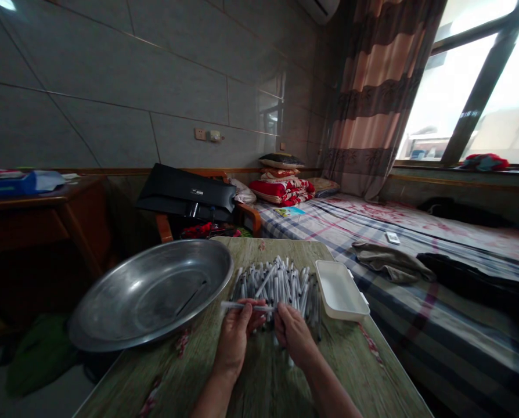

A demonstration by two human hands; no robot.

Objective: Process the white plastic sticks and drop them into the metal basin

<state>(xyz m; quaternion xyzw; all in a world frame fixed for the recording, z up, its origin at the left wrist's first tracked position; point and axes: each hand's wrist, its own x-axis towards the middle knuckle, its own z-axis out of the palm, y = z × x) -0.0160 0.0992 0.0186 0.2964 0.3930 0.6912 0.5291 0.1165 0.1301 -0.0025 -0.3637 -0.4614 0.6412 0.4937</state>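
Holding one thin pale pen tube (242, 305) crosswise above the desk (263, 386), two hands work at its ends: the left hand (237, 331) pinches it closed, and the right hand (292, 332) curls its fingers onto the other end. Just beyond lies one pile of grey-white tubes (277, 281), too many to count, between one metal basin (111, 307) and one white tray (340, 290).

Bare left hand (234, 339), bare right hand (295, 338), bare forearms (213, 397)
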